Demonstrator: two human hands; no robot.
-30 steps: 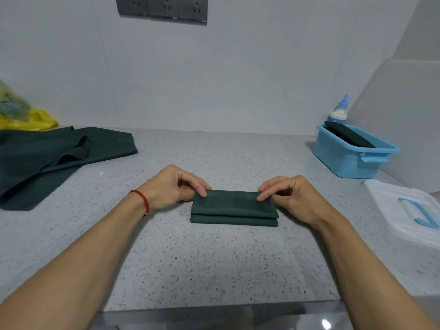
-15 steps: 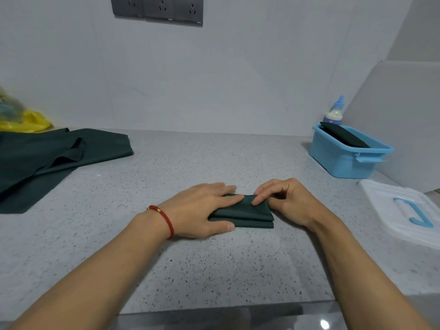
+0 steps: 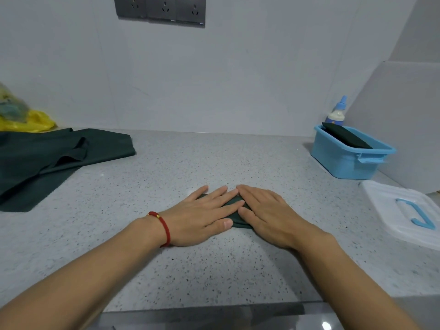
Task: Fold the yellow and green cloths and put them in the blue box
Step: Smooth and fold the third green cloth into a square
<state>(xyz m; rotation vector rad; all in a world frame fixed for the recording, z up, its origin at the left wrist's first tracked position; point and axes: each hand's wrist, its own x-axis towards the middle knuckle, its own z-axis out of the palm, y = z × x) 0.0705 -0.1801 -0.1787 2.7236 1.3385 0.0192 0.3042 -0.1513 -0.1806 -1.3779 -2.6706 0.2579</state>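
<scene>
Both hands, left hand (image 3: 204,214) and right hand (image 3: 263,211), lie flat with straight fingers pressing the folded green cloth (image 3: 234,210) at centre of the counter (image 3: 214,160), so next comes lifting it to the blue box (image 3: 347,159), right of frame.

The speckled grey stone counter (image 3: 214,158) lies bare between the spread dark green cloths (image 3: 54,160) at the left and the light blue plastic box (image 3: 342,160) at the right; a white plastic lid with a blue handle (image 3: 404,210) lies just in front of that box, and a blue-capped bottle (image 3: 336,113) stands behind it by the wall
</scene>
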